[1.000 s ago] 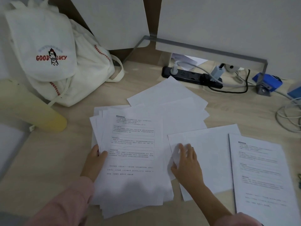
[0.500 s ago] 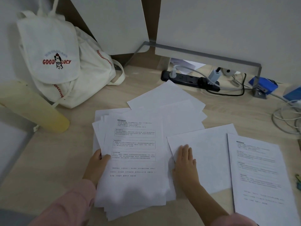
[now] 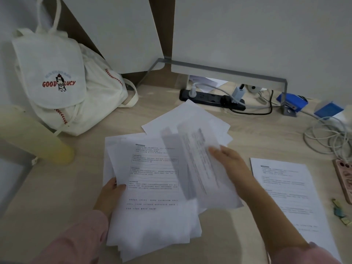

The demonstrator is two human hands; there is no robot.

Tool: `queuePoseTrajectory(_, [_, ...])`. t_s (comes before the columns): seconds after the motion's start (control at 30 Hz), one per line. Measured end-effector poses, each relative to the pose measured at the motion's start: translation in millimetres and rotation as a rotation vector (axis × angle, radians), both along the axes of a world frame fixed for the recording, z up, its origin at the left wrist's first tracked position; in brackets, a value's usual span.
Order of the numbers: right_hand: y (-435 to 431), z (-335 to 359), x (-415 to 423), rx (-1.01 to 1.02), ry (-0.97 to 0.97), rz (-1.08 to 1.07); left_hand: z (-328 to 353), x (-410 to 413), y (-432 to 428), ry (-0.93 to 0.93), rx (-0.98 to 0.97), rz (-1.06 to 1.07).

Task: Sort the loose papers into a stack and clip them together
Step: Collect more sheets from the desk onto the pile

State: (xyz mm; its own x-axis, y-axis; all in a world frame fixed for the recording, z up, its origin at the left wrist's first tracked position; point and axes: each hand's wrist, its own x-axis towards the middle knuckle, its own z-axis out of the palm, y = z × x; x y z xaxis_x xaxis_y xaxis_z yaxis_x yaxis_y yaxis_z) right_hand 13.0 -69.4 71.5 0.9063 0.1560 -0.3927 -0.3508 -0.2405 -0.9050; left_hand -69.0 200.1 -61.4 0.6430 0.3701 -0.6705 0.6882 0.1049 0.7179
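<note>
A rough stack of printed papers [image 3: 152, 216] lies on the wooden desk [image 3: 57, 187] in front of me. My left hand [image 3: 109, 195] grips its left edge, thumb on top. My right hand [image 3: 231, 164] holds a printed sheet [image 3: 200, 164] lifted and tilted above the stack's right side, blurred by motion. More loose sheets [image 3: 186, 119] lie fanned out behind the stack. One printed sheet [image 3: 289, 197] lies flat on the right. Small coloured clips [image 3: 341, 214] sit near the right edge.
A white cloth backpack [image 3: 62, 86] leans at the back left, with a yellow cylinder [image 3: 38, 138] beside it. A black power strip [image 3: 211, 99] with plugs, a blue device [image 3: 292, 101] and coiled white cables [image 3: 327, 138] line the back and right. A pink object [image 3: 344, 180] lies at the right edge.
My right hand lay flat on a blank-side-up sheet on the desk; now it has lifted that sheet and turned it over above the stack. My left hand stays on the stack's edge.
</note>
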Motion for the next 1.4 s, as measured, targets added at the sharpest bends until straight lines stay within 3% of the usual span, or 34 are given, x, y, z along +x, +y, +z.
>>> queuePoseTrajectory(0.13, [-16,33,7,0.459,0.132,-0.129,-1,4,3,0.015,-0.012,-0.026])
queuePoseTrajectory(0.23, [-28,27,13,0.568,0.167,-0.193,2,5,2,0.035,0.002,-0.002])
queuePoseTrajectory(0.33, [-35,-3,16,0.373,0.176,-0.198,7,8,5,-0.017,-0.102,-0.007])
queuePoseTrajectory(0.37, [-37,-16,16,0.267,0.182,-0.202,4,9,6,-0.124,-0.18,0.018])
queuePoseTrajectory(0.4, [-39,-28,17,0.164,0.195,-0.204,1,12,12,-0.174,-0.1,-0.003])
queuePoseTrajectory(0.53, [-52,-65,21,-0.201,0.262,-0.14,-7,0,10,0.068,-0.141,0.076])
queuePoseTrajectory(0.63, [-57,-77,25,-0.539,0.243,0.055,-9,-1,10,0.078,-0.195,0.09])
queuePoseTrajectory(0.77, [-37,-80,34,-0.849,0.05,0.382,-4,1,4,0.022,-0.236,0.065])
queuePoseTrajectory(0.93, [27,-77,45,-0.886,-0.27,0.504,0,0,2,-0.089,-0.296,-0.01])
queuePoseTrajectory(1.13, [90,-80,46,-0.888,-0.532,0.491,8,1,-14,-0.145,-0.15,-0.174])
queuePoseTrajectory(1.23, [90,-84,44,-0.748,-0.518,0.406,7,-2,-15,-0.156,-0.091,-0.191])
queuePoseTrajectory(1.4, [36,-98,42,-0.695,-0.204,0.076,30,-1,-17,-0.272,-0.048,-0.222])
